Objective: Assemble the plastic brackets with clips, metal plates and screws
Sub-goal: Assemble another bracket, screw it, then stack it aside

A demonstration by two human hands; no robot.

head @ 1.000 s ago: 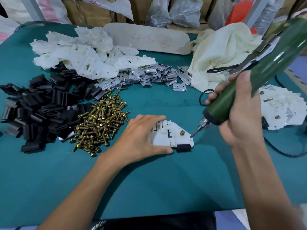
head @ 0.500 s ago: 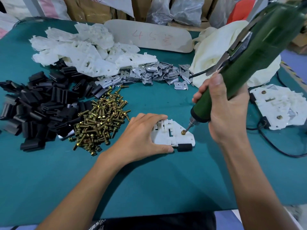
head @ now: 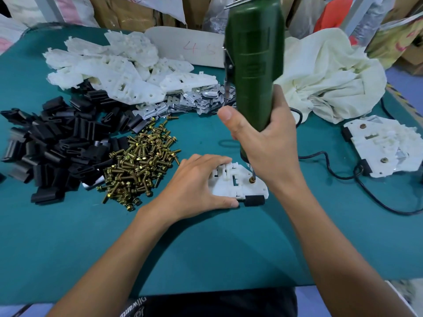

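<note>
A white plastic bracket [head: 238, 186] lies flat on the green table, a black clip [head: 254, 200] fitted at its near right corner. My left hand [head: 194, 191] holds the bracket's left side, fingers over its top edge and thumb along its near edge. My right hand [head: 267, 143] grips a green electric screwdriver [head: 251, 65], which stands nearly upright. Its bit sits on a brass screw [head: 251, 179] in the bracket.
Left of the bracket lie a heap of brass screws [head: 139, 170], black clips [head: 57, 147], white brackets [head: 119, 72] and metal plates [head: 194, 99]. Finished brackets [head: 384, 147] and a black cable [head: 343, 175] lie at the right, a cream cloth [head: 332, 72] behind.
My right hand has brought the screwdriver from a slant to nearly upright, with its bit down on the screw. My left hand has stayed on the bracket.
</note>
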